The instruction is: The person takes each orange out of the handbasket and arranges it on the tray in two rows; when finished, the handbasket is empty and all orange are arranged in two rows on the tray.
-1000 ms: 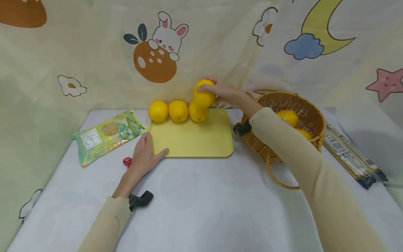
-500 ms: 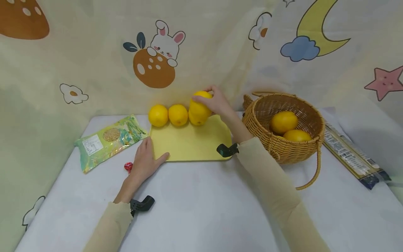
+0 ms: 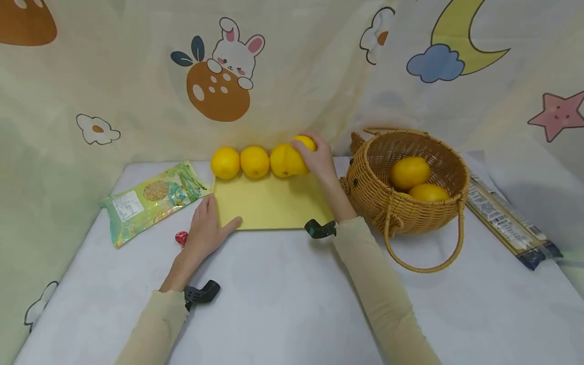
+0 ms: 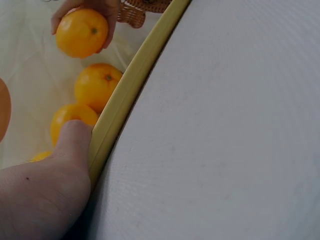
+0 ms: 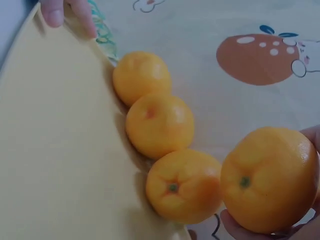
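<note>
Clearly, the held orange (image 5: 270, 179) faces both wrist views stem-end first.

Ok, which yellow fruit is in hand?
The rightmost fruit along the far edge of the tray: the right hand grips it, while no hand holds the other fruits.

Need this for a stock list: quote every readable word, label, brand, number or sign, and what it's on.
No text can be read.
White rectangular label on the green-and-yellow plastic packet: fine print, too blurred.
Long flat packet with dark-blue end: print, too small and blurred.
Small red-wrapped item: too small to tell.
Yellow round fruits, pale-yellow rectangular tray: none shows.
</note>
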`<state>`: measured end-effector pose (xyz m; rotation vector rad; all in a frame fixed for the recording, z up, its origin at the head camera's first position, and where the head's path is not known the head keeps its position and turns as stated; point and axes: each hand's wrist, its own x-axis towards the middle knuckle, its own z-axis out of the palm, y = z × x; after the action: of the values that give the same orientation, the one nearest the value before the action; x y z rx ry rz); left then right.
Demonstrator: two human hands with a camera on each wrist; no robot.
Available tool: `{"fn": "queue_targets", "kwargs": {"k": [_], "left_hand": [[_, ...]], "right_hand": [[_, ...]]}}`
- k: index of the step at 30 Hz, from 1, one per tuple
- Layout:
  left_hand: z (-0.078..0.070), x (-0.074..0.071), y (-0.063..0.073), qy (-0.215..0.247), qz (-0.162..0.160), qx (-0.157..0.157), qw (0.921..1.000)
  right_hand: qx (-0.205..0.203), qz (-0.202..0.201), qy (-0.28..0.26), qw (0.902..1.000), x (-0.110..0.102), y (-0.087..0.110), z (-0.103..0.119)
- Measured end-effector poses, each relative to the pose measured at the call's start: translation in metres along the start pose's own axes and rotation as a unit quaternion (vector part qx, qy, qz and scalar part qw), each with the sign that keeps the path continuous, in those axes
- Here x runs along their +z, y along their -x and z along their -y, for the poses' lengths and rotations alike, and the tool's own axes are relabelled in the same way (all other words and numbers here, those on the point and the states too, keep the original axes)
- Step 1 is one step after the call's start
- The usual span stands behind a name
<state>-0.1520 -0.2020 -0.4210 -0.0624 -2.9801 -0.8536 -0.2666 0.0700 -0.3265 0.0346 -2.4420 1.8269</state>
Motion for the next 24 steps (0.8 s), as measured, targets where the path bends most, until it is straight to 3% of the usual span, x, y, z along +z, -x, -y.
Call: {"fn": "queue_targets", "kwargs": {"k": [8,15,24], "left_hand": [[0.0,-0.001,-0.001,0.005,-0.007,0.005,1.0],[0.001,0.0,-0.001,0.0,-0.01,0.01,0.9999],[0.002,-0.001,-0.003,0.0,-0.001,0.001,1.0]], "right_hand": [[0.077,-0.055,-0.044,0.9945,0.006,-0.005,-0.017],[0.054,-0.116,-0.08,0.9885,0.009,-0.01,-0.031],[0.071,-0.134,-0.063,0.9864,0.01,-0.016,-0.044]]}}
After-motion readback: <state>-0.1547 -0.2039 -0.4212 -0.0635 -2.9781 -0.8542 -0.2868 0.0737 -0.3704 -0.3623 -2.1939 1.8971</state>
